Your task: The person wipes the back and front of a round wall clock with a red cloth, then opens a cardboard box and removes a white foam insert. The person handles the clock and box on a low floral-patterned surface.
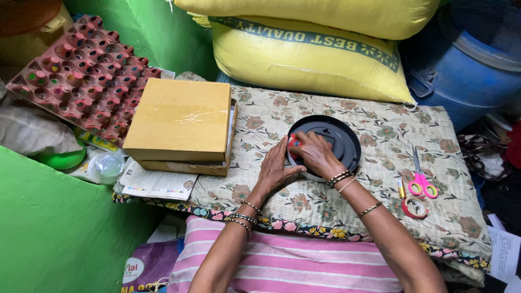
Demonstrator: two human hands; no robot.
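- Round black wall clock (339, 135), face down, back up, centre of frame on flowered quilt (380, 211) spread over a soft raised surface.
- Left hand (277, 171) flat, fingers spread, pressing clock's left rim; nothing gripped.
- Right hand (315, 154) curled over small red piece (293, 142) at clock's left back edge; fingers closed round it, exact grip partly hidden.
- Risk: quilt soft and uneven, so clock may rock or tilt under push; slip of red piece likely if left hand eases off.
- Risk: too much downward force on face-down clock could crack or scratch front cover pressed into cloth; cover itself not visible.
- Risk: red piece small, mostly hidden by fingers; could pop free and vanish into quilt folds or off lower edge toward pink striped cloth (304, 260).
- Pink-handled scissors (420, 182) and red tape roll (415, 206) lie right of centre, well apart from hands; right forearm sweep could knock them off quilt edge.
- Brown cardboard box (182, 122) just left of clock, near left hand, limits room for turning clock.
- Bangles on both wrists could snag cloth or scrape clock back.
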